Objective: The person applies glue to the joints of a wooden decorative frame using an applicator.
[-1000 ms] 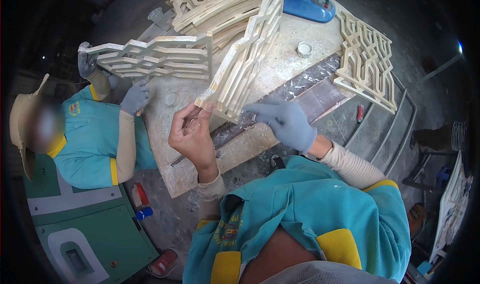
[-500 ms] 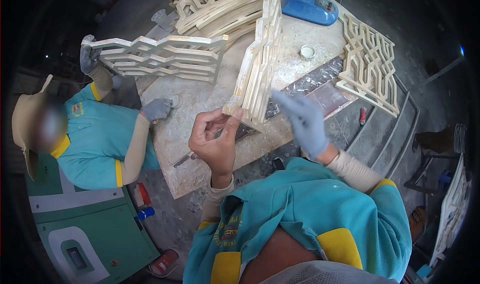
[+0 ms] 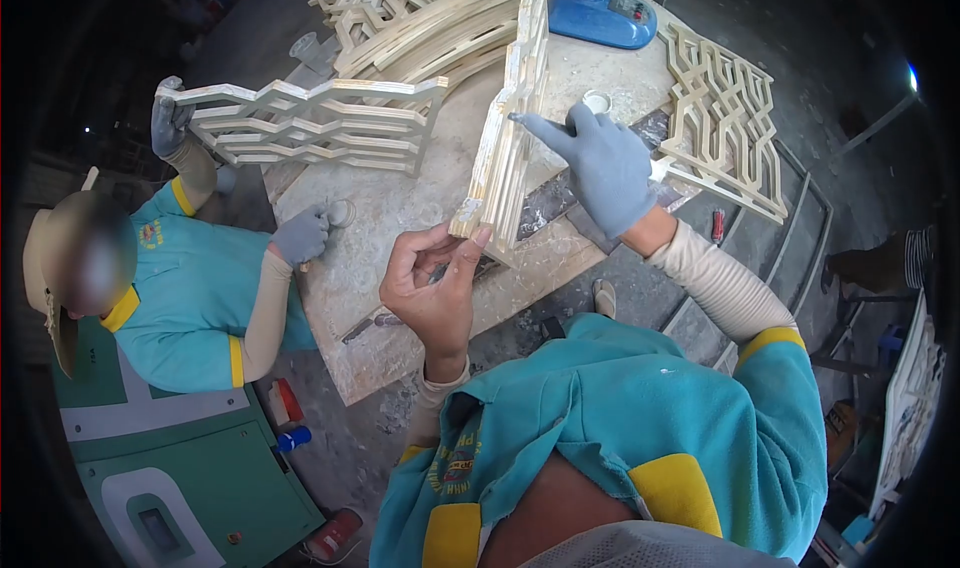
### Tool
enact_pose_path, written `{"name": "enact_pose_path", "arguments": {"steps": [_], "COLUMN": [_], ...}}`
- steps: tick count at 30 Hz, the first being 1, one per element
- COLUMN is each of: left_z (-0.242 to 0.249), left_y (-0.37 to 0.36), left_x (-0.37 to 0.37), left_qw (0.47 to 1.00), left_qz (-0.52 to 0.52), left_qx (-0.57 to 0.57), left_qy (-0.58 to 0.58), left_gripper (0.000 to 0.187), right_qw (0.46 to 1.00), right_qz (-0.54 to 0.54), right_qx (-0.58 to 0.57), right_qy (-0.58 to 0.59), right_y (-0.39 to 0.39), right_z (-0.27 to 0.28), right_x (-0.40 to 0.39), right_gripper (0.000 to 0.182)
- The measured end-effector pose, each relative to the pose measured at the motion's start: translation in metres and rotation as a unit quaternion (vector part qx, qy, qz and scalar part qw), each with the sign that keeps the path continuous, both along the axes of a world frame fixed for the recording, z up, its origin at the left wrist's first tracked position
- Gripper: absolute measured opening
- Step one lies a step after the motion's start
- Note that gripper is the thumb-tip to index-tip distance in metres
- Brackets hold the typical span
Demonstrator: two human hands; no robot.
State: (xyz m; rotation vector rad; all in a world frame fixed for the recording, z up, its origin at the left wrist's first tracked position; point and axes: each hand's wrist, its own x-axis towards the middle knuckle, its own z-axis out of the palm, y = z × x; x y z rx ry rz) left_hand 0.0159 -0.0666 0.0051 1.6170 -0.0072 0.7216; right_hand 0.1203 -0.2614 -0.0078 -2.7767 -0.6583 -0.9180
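Note:
My bare left hand [image 3: 436, 286] pinches the near end of a pale wooden lattice panel [image 3: 503, 153], which stands on its edge on the work table [image 3: 375, 213]. Over the table, my gloved right hand [image 3: 602, 158] points its index finger at the panel's upper edge, with the fingertip at or very near the wood. The other fingers of that hand are curled, and no tool shows in it. Just behind the glove sits a small round cup [image 3: 597, 102], partly covered by it.
At the left, a co-worker [image 3: 200, 298] holds another lattice panel [image 3: 320, 123] and a small cup [image 3: 341, 213]. Curved wooden pieces [image 3: 430, 33] and a blue device [image 3: 603, 18] stand at the back. A third lattice [image 3: 722, 118] lies at the right edge.
My right hand has moved up and left to the panel's edge, its index finger now clearly extended. My left hand keeps its pinch. The view has shifted slightly.

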Motion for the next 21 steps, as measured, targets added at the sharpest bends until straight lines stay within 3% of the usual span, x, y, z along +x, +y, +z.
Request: {"name": "enact_pose_path", "arguments": {"steps": [3, 13, 16, 21], "left_z": [-0.002, 0.001, 0.0, -0.001], "left_y": [0.001, -0.003, -0.003, -0.004], "left_x": [0.001, 0.0, 0.0, 0.0], "left_qw": [1.0, 1.0, 1.0, 1.0], "left_qz": [0.008, 0.006, 0.012, 0.009], "left_qx": [-0.004, 0.001, -0.006, 0.001], "left_qy": [0.002, 0.006, 0.006, 0.002], "left_gripper": [0.026, 0.026, 0.026, 0.025], "right_qw": [0.999, 1.0, 0.996, 0.998], "right_qz": [0.021, 0.028, 0.051, 0.064], "right_qx": [0.007, 0.005, 0.0, -0.002], "right_qy": [0.045, 0.011, 0.067, 0.002], "right_y": [-0.003, -0.006, -0.009, -0.018], "right_z": [-0.005, 0.001, 0.001, -0.006], "right_x": [-0.01, 0.002, -0.002, 0.016], "right_gripper": [0.061, 0.064, 0.065, 0.063]}}
